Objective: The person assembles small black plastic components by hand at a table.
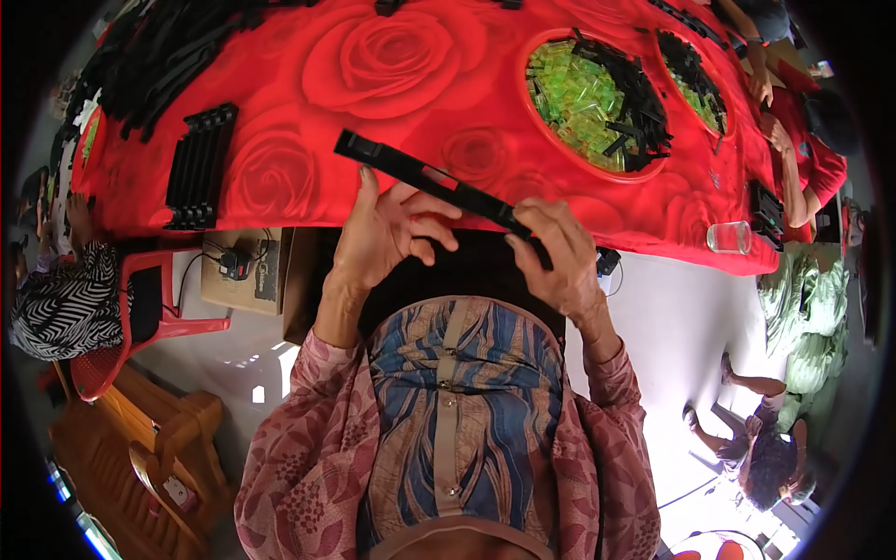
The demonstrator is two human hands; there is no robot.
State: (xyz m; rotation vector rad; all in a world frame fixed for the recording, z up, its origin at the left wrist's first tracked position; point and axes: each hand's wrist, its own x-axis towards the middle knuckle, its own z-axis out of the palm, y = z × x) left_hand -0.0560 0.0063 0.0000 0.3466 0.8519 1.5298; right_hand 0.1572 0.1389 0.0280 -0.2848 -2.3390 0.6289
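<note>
A long, narrow black plastic piece (401, 168) with a small pale window near its middle slants across in front of me, above the table's near edge. My right hand (562, 250) grips its lower right end between thumb and fingers. Beneath its left part is my left hand (387, 226), palm up, fingers spread apart. The left thumb tip reaches up to the piece; whether it presses on it I cannot tell. On the table to the left lies a row of similar black pieces (200, 168), side by side.
A red rose-patterned cloth (383, 56) covers the table. A round tray (526, 98) holds clear green and black pieces, with a second tray (731, 117) beyond. A drinking glass (729, 237) stands near the right edge. Many black strips (159, 65) pile far left. Other people sit at both sides.
</note>
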